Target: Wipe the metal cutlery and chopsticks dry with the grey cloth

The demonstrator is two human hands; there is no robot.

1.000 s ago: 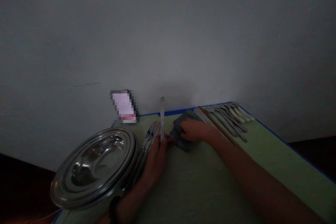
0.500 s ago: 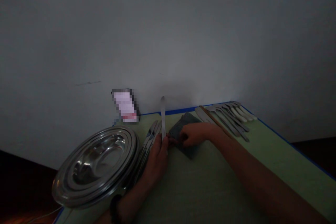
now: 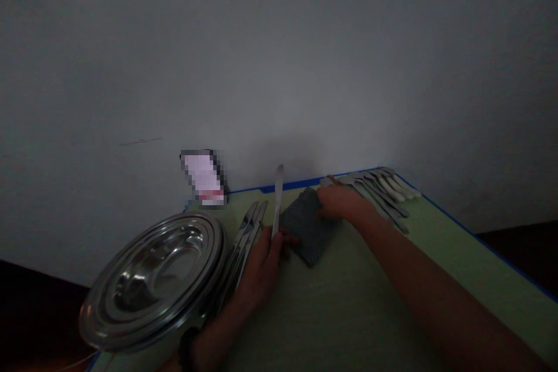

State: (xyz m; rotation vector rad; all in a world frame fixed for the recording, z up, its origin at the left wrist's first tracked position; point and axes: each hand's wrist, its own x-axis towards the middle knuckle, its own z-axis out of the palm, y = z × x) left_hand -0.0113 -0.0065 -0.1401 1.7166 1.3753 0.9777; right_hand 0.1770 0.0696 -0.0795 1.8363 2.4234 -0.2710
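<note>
My left hand [image 3: 264, 261] is closed around a metal table knife [image 3: 278, 197], which stands nearly upright and leans slightly right. A grey-green cloth [image 3: 307, 226] lies just right of that hand, folded flat. At the cloth's upper right edge is my right hand [image 3: 337, 202], its fingers curled and closed on the fabric; the fingertips are partly hidden. Several more table knives [image 3: 250, 224] lie left of my left hand, beside a stack of shiny metal plates [image 3: 152, 279].
Several forks and spoons [image 3: 383, 200], some pale-handled, lie at the table's back right. Chopsticks [image 3: 332, 179] show partly behind my right hand. A phone [image 3: 204, 177] with a blurred screen leans on the grey wall [image 3: 279, 70]. Blue trim edges the green table [image 3: 326, 314].
My right hand has moved right and slightly away, from the cloth's middle to its upper right edge, uncovering more cloth. The knife in my left hand has shifted right and tilted a little.
</note>
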